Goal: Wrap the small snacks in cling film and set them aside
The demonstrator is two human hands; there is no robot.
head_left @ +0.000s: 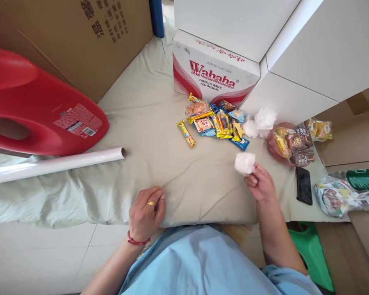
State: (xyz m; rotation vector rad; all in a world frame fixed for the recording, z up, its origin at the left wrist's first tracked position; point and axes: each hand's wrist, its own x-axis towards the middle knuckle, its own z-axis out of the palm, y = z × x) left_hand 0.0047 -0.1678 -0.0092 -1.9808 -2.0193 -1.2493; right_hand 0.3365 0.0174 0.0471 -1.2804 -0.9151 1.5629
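My right hand (261, 182) pinches a small white packet (244, 163) by its lower right corner, just above the cloth-covered surface (209, 180). What the packet contains I cannot make out. My left hand (147, 211) rests near the front edge of the cloth with its fingers curled in, and nothing shows in it. Beyond the hands lies a pile of small wrapped snacks (223, 123), mostly yellow and blue. One yellow snack bar (186, 133) sits apart on the left. More white packets (265, 119) touch the pile's right side.
A pink bowl (272, 149) of snacks stands at right, beside a phone (304, 185) and bagged items (335, 198). Behind the pile is a Wahaha water carton (215, 65). A red jug (49, 102), a white roll (55, 166) and a large cardboard box (80, 45) occupy the left.
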